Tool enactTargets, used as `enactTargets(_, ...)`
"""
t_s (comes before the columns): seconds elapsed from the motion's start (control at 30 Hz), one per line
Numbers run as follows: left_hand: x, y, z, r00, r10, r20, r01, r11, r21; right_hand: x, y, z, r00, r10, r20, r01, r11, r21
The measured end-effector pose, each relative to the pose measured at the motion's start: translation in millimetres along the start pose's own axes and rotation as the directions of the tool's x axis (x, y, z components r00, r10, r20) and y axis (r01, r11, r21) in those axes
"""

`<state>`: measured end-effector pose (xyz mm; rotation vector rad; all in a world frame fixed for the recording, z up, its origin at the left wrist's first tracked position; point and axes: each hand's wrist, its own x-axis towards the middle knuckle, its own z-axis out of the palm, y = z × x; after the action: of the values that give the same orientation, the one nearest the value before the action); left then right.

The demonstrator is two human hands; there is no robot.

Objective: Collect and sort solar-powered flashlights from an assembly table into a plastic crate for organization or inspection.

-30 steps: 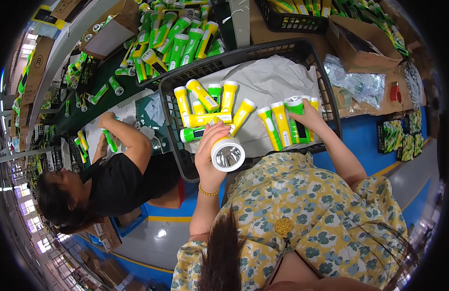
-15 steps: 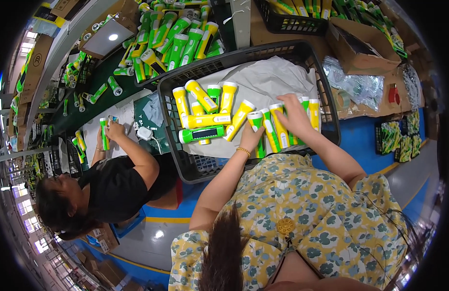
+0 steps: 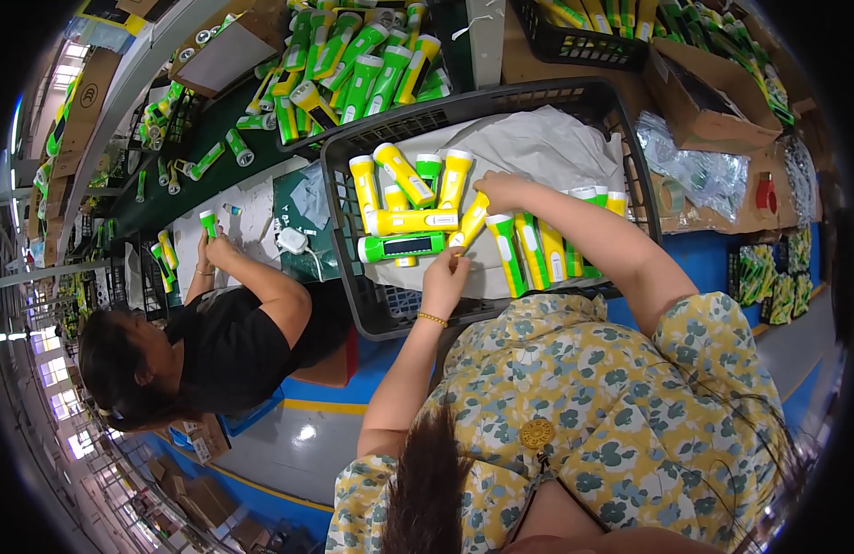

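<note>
A fisheye view was recorded from the wearer's head; the lens was directed downward, and the left hand [image 3: 445, 277], right hand [image 3: 506, 191] and black basket [image 3: 338, 222] were taken in at close range.

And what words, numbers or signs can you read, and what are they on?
I don't copy out print, but marks show here:
Cardboard box: round dark sign.
Green tabletop: white marks, too small to read.
Yellow flashlights: any print is too small to read.

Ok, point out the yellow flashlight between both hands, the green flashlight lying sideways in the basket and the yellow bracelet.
Yellow flashlight [image 3: 469, 222], head view: middle of its body.
Green flashlight [image 3: 407, 246], head view: its dark panel.
Yellow bracelet [image 3: 433, 319], head view: middle of its beads.
</note>
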<state>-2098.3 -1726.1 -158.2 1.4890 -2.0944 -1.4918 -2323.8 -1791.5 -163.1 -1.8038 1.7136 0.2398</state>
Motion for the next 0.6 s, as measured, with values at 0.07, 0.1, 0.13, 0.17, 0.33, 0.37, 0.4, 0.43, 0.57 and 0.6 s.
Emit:
enactTargets(0.07,-1,-13,7,1.0,0.027,0.016,-0.021,0.958,-0.286,6,0,1,0.999,-0.033,0.027,0.033,0.999,-0.001)
enactTargets(0.1,1,-18,17,0.995,0.026,0.098,0.01,0.936,-0.351,10,2,1,0.997,-0.06,0.056,0.06,0.998,0.003)
enactTargets(0.13,1,-12,24,0.99,0.049,0.129,-0.002,0.94,-0.341,13,5,-3,0.997,-0.06,0.055,0.06,0.998,0.0)
enactTargets(0.17,1,-2,29,0.984,0.074,0.163,-0.016,0.944,-0.329,12,7,-11,0.99,-0.119,0.079,0.122,0.992,-0.038)
enactTargets(0.33,9,11,46,0.94,0.162,0.3,-0.043,0.929,-0.367,-9,13,-24,0.952,-0.302,-0.059,0.305,0.95,0.068)
enactTargets(0.37,9,6,48,0.942,0.16,0.293,-0.043,0.928,-0.371,-17,6,-27,0.941,-0.303,-0.149,0.33,0.918,0.219)
enactTargets(0.4,11,-2,49,0.937,0.174,0.304,-0.031,0.906,-0.422,-26,-2,-32,0.928,-0.288,-0.237,0.36,0.86,0.362)
enactTargets(0.43,11,1,47,0.927,0.191,0.324,-0.018,0.884,-0.468,-37,-8,-40,0.933,-0.246,-0.263,0.338,0.851,0.403)
enactTargets(0.57,5,-3,19,0.964,0.103,0.245,-0.04,0.968,-0.249,-51,-12,-29,0.867,-0.167,-0.47,0.412,0.772,0.484)
enactTargets(0.6,5,-13,8,0.988,0.073,0.133,-0.054,0.989,-0.14,-57,-15,-28,0.812,-0.183,-0.554,0.472,0.764,0.439)
